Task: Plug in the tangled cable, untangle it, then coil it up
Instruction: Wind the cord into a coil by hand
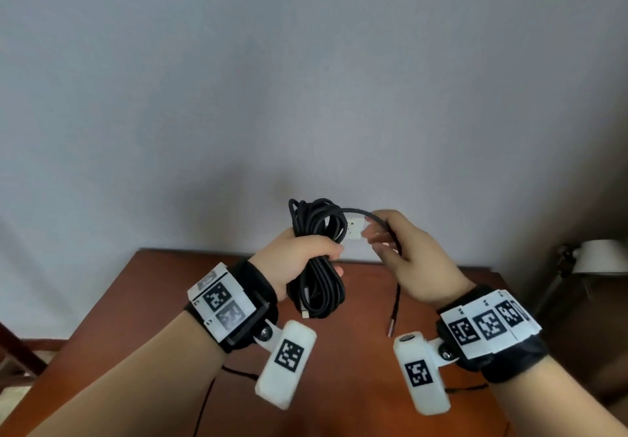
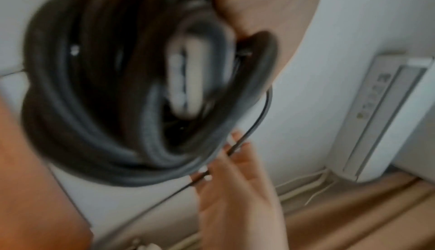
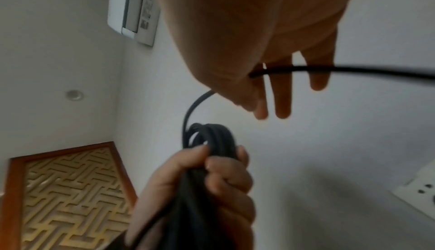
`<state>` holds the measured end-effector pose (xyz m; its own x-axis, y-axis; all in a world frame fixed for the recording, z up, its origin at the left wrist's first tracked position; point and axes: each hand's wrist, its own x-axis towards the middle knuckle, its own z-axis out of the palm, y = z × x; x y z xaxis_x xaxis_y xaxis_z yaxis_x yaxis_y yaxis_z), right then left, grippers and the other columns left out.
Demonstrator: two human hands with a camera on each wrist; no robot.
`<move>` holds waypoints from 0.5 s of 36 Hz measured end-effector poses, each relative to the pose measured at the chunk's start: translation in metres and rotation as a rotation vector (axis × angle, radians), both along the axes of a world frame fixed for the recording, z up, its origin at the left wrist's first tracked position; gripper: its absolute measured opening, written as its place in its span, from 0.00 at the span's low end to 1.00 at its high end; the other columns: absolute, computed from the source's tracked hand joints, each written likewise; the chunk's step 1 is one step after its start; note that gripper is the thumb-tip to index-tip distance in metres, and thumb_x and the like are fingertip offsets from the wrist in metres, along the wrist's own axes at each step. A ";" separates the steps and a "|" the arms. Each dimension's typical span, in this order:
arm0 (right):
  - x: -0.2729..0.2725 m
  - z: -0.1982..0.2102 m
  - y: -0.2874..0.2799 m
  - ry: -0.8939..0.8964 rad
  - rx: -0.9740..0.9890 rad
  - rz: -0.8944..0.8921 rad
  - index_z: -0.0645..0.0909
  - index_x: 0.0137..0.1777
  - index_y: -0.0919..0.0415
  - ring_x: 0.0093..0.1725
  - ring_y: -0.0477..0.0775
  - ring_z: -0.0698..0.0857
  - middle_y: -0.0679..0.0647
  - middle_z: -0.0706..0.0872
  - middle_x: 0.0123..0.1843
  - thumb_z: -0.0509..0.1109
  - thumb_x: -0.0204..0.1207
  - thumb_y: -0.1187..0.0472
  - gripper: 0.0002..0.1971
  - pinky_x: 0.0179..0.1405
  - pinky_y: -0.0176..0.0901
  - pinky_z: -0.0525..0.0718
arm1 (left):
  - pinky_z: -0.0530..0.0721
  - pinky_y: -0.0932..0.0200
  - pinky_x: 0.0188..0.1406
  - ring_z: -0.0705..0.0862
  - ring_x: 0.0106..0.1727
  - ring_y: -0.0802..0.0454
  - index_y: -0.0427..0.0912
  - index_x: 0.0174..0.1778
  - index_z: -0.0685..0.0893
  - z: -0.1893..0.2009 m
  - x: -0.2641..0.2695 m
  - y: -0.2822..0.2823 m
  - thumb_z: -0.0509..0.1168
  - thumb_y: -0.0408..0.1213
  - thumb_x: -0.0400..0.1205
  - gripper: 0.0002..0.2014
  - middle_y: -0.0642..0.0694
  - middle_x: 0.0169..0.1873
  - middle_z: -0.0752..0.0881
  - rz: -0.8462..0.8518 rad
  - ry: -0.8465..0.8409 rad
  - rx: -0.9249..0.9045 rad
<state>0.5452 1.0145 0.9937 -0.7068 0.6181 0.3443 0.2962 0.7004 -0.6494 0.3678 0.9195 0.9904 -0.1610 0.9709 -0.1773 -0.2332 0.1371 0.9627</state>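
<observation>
While both hands hang in the air above the bench (image 1: 210,287), the wide bare wall behind them leaves free room on every side of the cable bundle (image 1: 317,260). That reddish-brown bench ends at its far edge just below the hands, against the wall, and its near part is cut off by the forearms and the frame bottom. A white wall socket (image 1: 355,229) shows just beyond the bundle, half covered by its loops.

Seen from the left wrist, the bundle is smeared by blur, and a pale oblong inside the loops cannot be made out. How the strands cross within the bundle is hard to tell.

Raised and turned thumb-up, the left hand (image 1: 299,256) has its fingers (image 3: 226,176) clamped round the middle of the bundle, so loops stand above the fist and hang below it, with 1 light connector tip (image 1: 307,314) at the bottom. From the top loops, 1 loose strand (image 1: 396,287) arcs to the right of the bundle, through the right hand (image 1: 404,253), and drops to a free plug end over the bench. The right hand's thumb presses the strand against nearly straight, slightly spread fingers (image 3: 282,94).
</observation>
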 end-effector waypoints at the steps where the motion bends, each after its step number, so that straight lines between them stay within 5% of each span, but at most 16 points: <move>1: -0.002 0.002 -0.003 0.051 0.012 0.014 0.69 0.68 0.47 0.56 0.39 0.82 0.42 0.81 0.58 0.63 0.79 0.70 0.23 0.58 0.30 0.78 | 0.85 0.41 0.56 0.87 0.31 0.48 0.34 0.36 0.83 -0.001 0.000 0.000 0.72 0.31 0.67 0.06 0.42 0.29 0.81 0.005 0.078 0.001; 5: -0.010 0.015 -0.015 0.000 0.224 0.090 0.61 0.80 0.50 0.60 0.36 0.76 0.46 0.68 0.70 0.69 0.73 0.67 0.36 0.63 0.25 0.72 | 0.86 0.35 0.51 0.87 0.40 0.33 0.31 0.42 0.82 0.001 0.003 0.001 0.71 0.36 0.65 0.15 0.34 0.33 0.85 -0.029 0.538 0.031; 7: -0.016 0.019 -0.021 -0.159 0.287 0.142 0.55 0.82 0.48 0.66 0.45 0.76 0.48 0.61 0.77 0.71 0.69 0.64 0.43 0.63 0.32 0.75 | 0.85 0.36 0.46 0.86 0.42 0.35 0.30 0.43 0.80 0.004 0.008 0.001 0.68 0.38 0.65 0.16 0.30 0.37 0.85 -0.128 0.742 0.058; 10: -0.024 0.018 -0.025 -0.373 0.369 0.167 0.52 0.82 0.44 0.65 0.55 0.81 0.46 0.56 0.82 0.71 0.68 0.64 0.45 0.52 0.46 0.83 | 0.82 0.46 0.36 0.83 0.35 0.41 0.36 0.37 0.78 0.005 0.014 0.004 0.67 0.31 0.70 0.04 0.36 0.32 0.83 -0.262 0.950 0.055; 13: -0.028 0.017 -0.022 -0.488 0.463 0.130 0.64 0.72 0.54 0.50 0.59 0.85 0.51 0.70 0.70 0.71 0.70 0.61 0.31 0.41 0.54 0.84 | 0.76 0.55 0.31 0.78 0.31 0.50 0.45 0.32 0.73 0.004 0.016 0.008 0.68 0.31 0.71 0.10 0.47 0.28 0.78 -0.301 1.047 0.006; 18: -0.032 0.014 -0.016 -0.479 0.438 0.163 0.73 0.54 0.59 0.40 0.60 0.82 0.50 0.73 0.49 0.73 0.67 0.58 0.18 0.36 0.52 0.80 | 0.80 0.56 0.32 0.81 0.34 0.52 0.47 0.44 0.73 -0.004 0.011 0.013 0.72 0.38 0.68 0.15 0.49 0.35 0.81 -0.338 1.056 -0.101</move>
<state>0.5130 0.9986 1.0080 -0.9165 0.3648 0.1642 0.3489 0.9297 -0.1181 0.3792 0.9324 0.9869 -0.0077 0.9822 -0.1878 0.7609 0.1277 0.6362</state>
